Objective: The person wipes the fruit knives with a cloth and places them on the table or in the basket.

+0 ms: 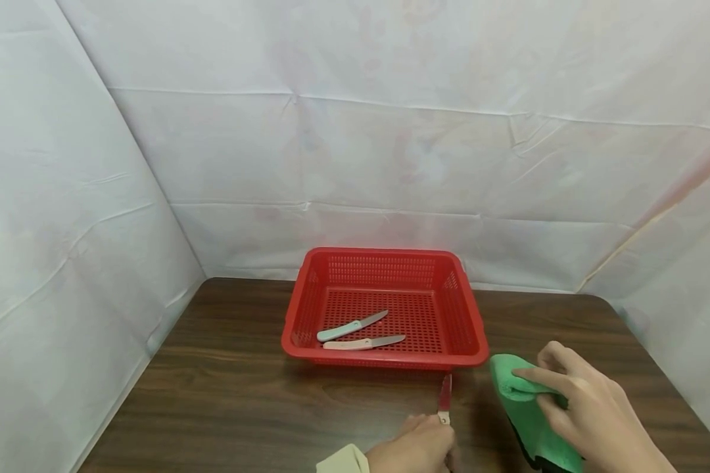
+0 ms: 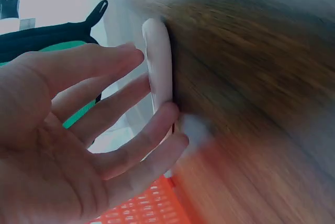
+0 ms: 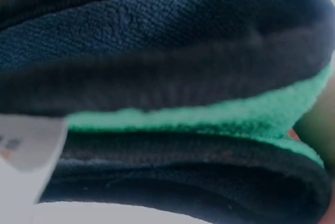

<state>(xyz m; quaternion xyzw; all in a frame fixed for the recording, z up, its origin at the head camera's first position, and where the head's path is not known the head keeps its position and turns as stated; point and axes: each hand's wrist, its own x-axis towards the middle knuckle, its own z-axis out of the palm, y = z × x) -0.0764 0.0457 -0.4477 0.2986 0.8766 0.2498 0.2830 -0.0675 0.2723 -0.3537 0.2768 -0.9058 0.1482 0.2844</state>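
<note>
Near the front of the table, my left hand (image 1: 417,445) holds a small knife (image 1: 444,398) by its pale handle (image 2: 158,59); in the left wrist view the fingertips meet that handle low over the wood. Its blade points away toward the red basket and looks reddish. On the right, my right hand (image 1: 594,401) pinches a folded green cloth (image 1: 535,420) between thumb and fingers. Dark edging and a dark blue-grey underside of the cloth (image 3: 157,30) fill the right wrist view, with a white label beside it; most of that hand is hidden there.
A red plastic basket (image 1: 479,341) stands at the middle back of the brown table (image 1: 225,387). Inside lie a knife with a light blue handle (image 1: 338,332) and one with a whitish handle (image 1: 348,344). White sheeting (image 1: 355,157) hangs behind and at both sides.
</note>
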